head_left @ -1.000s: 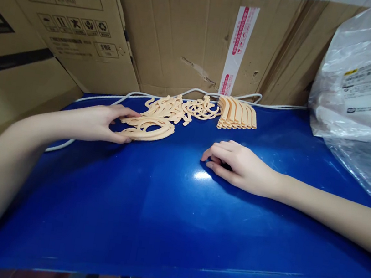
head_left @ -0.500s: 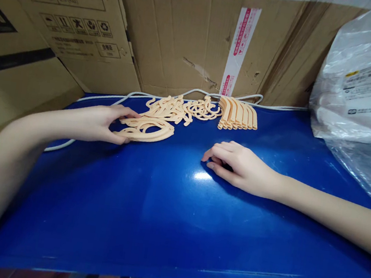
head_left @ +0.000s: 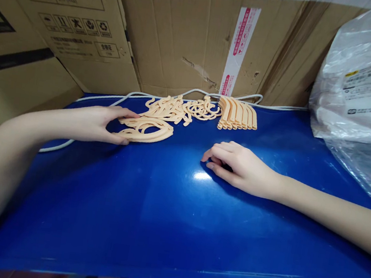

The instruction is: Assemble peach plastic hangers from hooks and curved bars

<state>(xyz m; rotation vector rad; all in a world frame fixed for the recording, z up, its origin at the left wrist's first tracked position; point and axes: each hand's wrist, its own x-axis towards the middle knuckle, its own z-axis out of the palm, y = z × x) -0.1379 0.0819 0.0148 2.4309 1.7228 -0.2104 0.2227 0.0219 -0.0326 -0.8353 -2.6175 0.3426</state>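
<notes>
My left hand (head_left: 104, 124) reaches to the left end of a flat pile of curved beige pieces (head_left: 158, 133), which look like plastic hanger arms. Its thumb lies along the near side and its forefinger along the far side, with the pieces between them. The tips of the other fingers are hidden. On the blue table, right of the middle, rests my right hand (head_left: 232, 164), its fingers loosely curled and nothing visible in them. Behind the pile lie a heap of slim beige parts (head_left: 167, 108), several small hook-shaped parts (head_left: 203, 109) and a neat row of curved beige arms (head_left: 239, 114).
Cardboard boxes (head_left: 185, 42) stand along the back and left of the blue table (head_left: 167, 219). A white cable (head_left: 143, 94) runs along the back edge and bends down at the left. Clear plastic packaging with a labelled white bundle (head_left: 364, 95) sits at the right.
The left forearm and hand have shifted very slightly left, along with the curved pieces. The right hand has stayed where it was.
</notes>
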